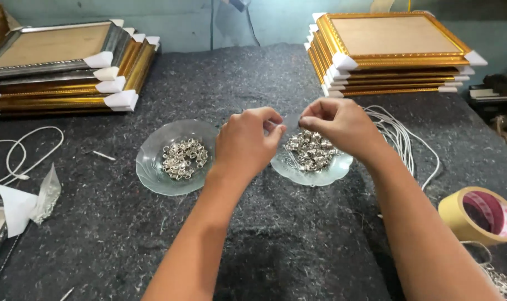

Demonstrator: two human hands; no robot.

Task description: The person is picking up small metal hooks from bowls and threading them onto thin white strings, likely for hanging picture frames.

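Left hand (245,142) and right hand (340,124), perhaps pinching, between glass dishes (153,167).

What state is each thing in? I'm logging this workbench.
Left hand: pinched shut, fingertips meeting the right's.
Right hand: pinched shut above the right dish.
Left clear glass dish: thinly filled with small silver metal pieces.
Right clear glass dish: heaped fuller.
Roll of tan tape: lying flat.
Gold picture frames: stacked, corners capped.

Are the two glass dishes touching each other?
Apart. The head view shows dark felt and the left hand between the left glass dish and the right glass dish.
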